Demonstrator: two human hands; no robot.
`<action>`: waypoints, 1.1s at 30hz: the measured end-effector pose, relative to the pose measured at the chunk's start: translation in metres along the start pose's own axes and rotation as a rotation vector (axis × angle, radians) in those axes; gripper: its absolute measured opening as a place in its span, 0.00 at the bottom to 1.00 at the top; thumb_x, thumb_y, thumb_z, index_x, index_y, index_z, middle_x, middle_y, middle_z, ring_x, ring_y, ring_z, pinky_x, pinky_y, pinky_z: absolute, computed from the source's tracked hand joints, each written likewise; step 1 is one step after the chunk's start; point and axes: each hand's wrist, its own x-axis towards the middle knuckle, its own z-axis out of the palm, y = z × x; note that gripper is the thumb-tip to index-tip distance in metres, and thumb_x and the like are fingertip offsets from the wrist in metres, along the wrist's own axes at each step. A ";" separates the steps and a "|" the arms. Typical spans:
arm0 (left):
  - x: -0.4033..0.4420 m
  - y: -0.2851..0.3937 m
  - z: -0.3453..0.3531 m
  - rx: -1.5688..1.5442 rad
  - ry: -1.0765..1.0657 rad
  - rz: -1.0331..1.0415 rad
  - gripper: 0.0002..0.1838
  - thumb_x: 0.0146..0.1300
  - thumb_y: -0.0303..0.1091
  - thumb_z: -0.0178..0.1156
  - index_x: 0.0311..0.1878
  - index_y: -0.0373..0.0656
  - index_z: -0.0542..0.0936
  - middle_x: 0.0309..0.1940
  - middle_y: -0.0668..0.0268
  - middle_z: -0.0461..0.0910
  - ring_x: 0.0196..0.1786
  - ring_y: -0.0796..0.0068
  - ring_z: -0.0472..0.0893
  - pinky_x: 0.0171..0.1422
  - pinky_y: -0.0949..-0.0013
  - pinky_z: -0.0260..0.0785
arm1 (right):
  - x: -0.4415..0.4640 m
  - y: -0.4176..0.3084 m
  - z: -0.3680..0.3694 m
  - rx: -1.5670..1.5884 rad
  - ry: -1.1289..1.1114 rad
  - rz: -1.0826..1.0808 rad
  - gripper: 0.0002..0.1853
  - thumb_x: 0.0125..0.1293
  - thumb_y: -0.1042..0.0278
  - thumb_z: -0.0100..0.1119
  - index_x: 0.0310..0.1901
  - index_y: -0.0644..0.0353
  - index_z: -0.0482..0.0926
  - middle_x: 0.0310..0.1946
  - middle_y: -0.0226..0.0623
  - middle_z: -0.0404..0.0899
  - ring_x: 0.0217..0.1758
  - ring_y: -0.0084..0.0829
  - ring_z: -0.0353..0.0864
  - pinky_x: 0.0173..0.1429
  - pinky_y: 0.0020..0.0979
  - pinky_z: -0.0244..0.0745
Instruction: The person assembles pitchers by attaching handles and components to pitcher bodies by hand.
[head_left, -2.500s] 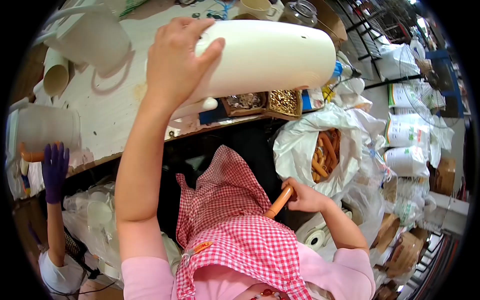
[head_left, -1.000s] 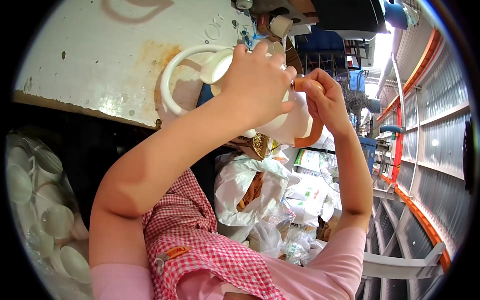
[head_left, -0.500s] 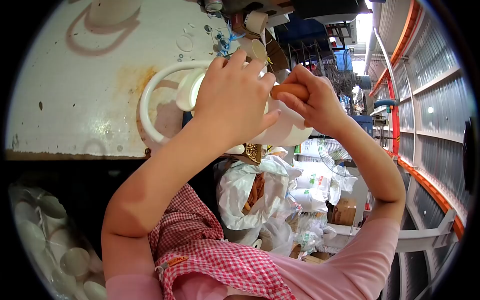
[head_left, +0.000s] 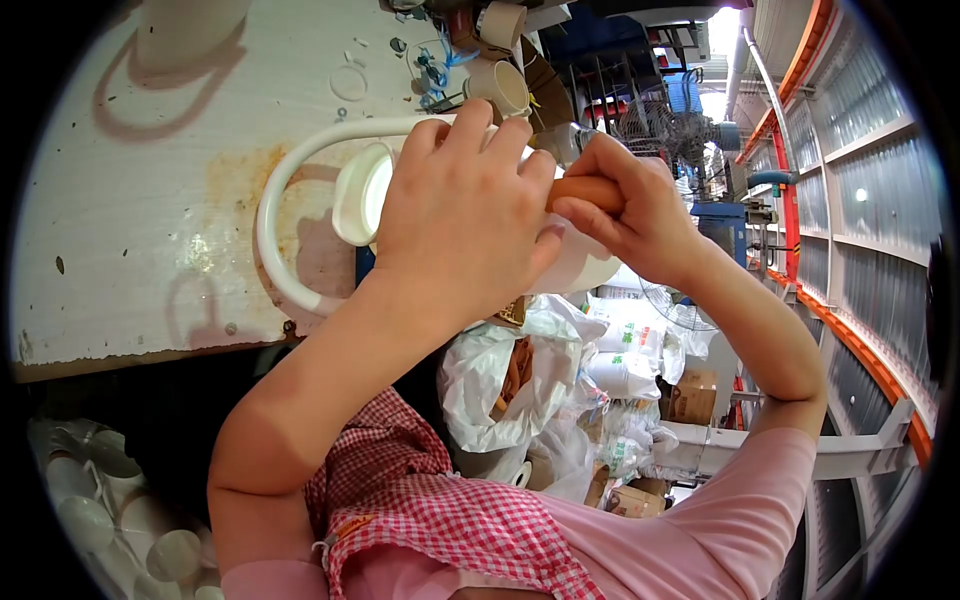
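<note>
The left grip (head_left: 462,207) lies on a white jug (head_left: 578,264). The right grip (head_left: 640,205) holds an orange handle (head_left: 590,191). A white bag (head_left: 472,392) has orange things (head_left: 516,376) inside.

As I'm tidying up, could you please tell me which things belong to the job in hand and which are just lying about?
Job:
white container
orange handle, held
bag of orange pieces, probably

Seemingly lying about:
blue string
cardboard box

- Orange-brown handle (head_left: 592,192): smooth, plastic-looking, with a soft sheen.
- White container (head_left: 588,264): smooth, plastic-looking body; glossy tubular hoop (head_left: 268,220).
- Worktop (head_left: 120,220): pale surface, shiny in patches, its edge rough and chipped.
- Checked apron (head_left: 460,525): matt, creased cloth.
- Open white bag (head_left: 472,385): thin, crinkled, shiny plastic.
- Box (head_left: 692,397): matt brown cardboard.
- Wall (head_left: 895,215): ribbed metal with dull shine.
</note>
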 end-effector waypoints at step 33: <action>0.056 0.056 0.040 -0.142 0.078 -0.068 0.20 0.60 0.46 0.74 0.47 0.39 0.86 0.31 0.67 0.87 0.32 0.79 0.82 0.40 0.75 0.73 | -0.151 0.120 0.220 1.322 1.428 0.503 0.15 0.73 0.61 0.60 0.46 0.68 0.80 0.37 0.32 0.83 0.41 0.22 0.80 0.48 0.25 0.74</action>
